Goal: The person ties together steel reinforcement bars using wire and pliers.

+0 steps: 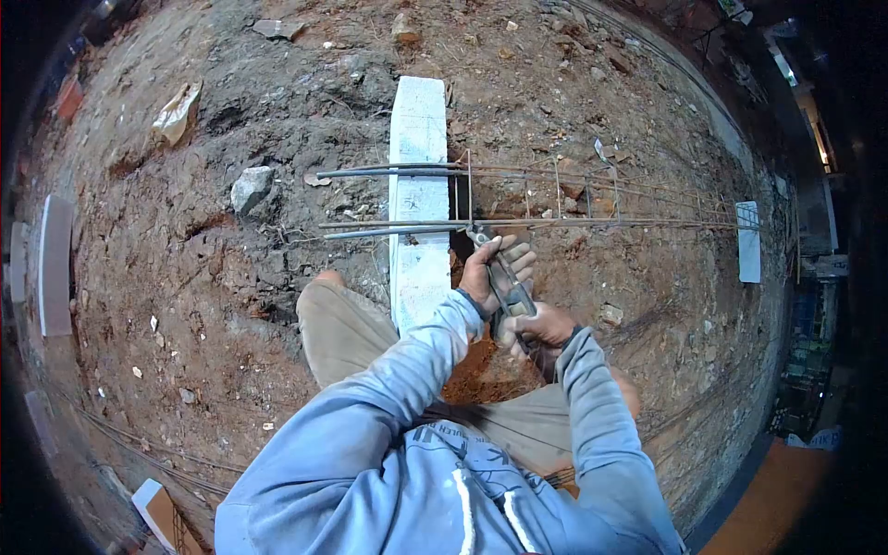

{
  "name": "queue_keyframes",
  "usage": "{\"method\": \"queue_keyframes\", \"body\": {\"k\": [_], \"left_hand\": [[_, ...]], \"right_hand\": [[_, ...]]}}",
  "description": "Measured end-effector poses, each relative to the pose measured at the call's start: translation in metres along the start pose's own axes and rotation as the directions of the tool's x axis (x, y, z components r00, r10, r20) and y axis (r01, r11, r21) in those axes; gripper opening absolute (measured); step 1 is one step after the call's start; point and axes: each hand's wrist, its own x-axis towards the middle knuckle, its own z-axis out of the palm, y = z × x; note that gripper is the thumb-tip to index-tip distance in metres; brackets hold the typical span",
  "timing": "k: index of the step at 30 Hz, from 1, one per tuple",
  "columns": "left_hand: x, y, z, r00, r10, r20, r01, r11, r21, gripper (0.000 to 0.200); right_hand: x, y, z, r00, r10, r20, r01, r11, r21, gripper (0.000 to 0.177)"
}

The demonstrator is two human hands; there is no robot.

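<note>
A pair of metal pincers [504,280] has its jaws at a corner of the rebar cage [592,221], where a crosswise stirrup meets the near long bars. My left hand [478,276] is around the upper part of the pincers, close to the jaws, with the fingers curled on the far side. Lower down, my right hand [549,327] grips the handles. Whether a tie wire sits between the jaws is too small to tell. The cage's bar ends rest across a white block [421,199] and stick out past it to the left.
Another white block [748,242] lies under the cage's far right end. More pale blocks [57,265] stand at the left. A grey stone [252,190], a crumpled wrapper [177,113] and rubble lie on the uneven soil. Reddish loose earth [481,372] shows between my legs.
</note>
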Motion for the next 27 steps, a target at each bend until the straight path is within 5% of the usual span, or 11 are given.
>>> {"method": "queue_keyframes", "body": {"k": [1, 2, 3, 5, 7, 10, 14, 19, 21, 23, 27], "left_hand": [[0.003, -0.001, -0.003, 0.992, -0.034, 0.118, 0.045, 0.995, -0.086, 0.033], [0.003, -0.003, 0.000, 0.998, -0.004, 0.064, 0.010, 0.995, -0.098, 0.029], [0.005, -0.007, 0.002, 0.998, -0.006, 0.064, 0.012, 0.995, -0.099, 0.029], [0.012, -0.014, 0.007, 0.994, 0.076, -0.078, -0.083, 0.993, -0.085, 0.029], [0.018, -0.016, 0.014, 0.983, 0.113, -0.141, -0.123, 0.991, -0.061, 0.030], [0.022, -0.018, 0.017, 0.905, 0.172, -0.389, -0.110, 0.978, 0.176, 0.038], [0.001, -0.006, 0.020, 0.877, 0.337, -0.342, -0.011, 0.726, 0.687, 0.059], [-0.003, 0.000, -0.009, 0.923, 0.302, -0.238, -0.042, 0.696, 0.717, 0.053], [-0.012, 0.003, -0.009, 0.992, 0.098, -0.078, -0.056, 0.905, 0.422, 0.043], [-0.002, 0.013, -0.034, 0.996, 0.077, -0.049, -0.045, 0.880, 0.472, 0.032], [-0.014, 0.022, -0.012, 0.997, -0.034, 0.066, 0.008, 0.933, 0.359, 0.023]], "right_hand": [[-0.003, 0.002, 0.006, 1.000, 0.002, -0.002, -0.002, 1.000, 0.005, 0.038], [-0.008, 0.002, 0.018, 0.913, -0.200, -0.355, -0.026, 0.841, -0.540, 0.045], [-0.013, -0.001, 0.032, 0.698, -0.532, -0.480, -0.262, 0.435, -0.862, 0.052], [-0.013, -0.007, 0.063, 0.651, -0.430, -0.625, -0.446, 0.449, -0.774, 0.063], [-0.002, 0.009, 0.072, 0.341, -0.712, -0.614, -0.600, 0.338, -0.725, 0.057], [0.000, 0.006, 0.064, 0.398, -0.587, -0.705, -0.527, 0.482, -0.700, 0.045], [0.040, 0.044, 0.023, 0.542, -0.506, -0.671, -0.440, 0.509, -0.740, 0.028], [0.037, 0.030, 0.038, 0.786, -0.391, -0.479, -0.315, 0.413, -0.854, 0.029], [0.049, 0.047, 0.034, 0.700, -0.570, -0.430, -0.179, 0.443, -0.879, 0.027], [0.040, 0.031, 0.056, 0.885, 0.055, -0.462, -0.074, 0.997, -0.024, 0.020], [0.037, 0.039, 0.056, 0.988, 0.069, 0.141, -0.134, 0.833, 0.536, 0.027]]}}
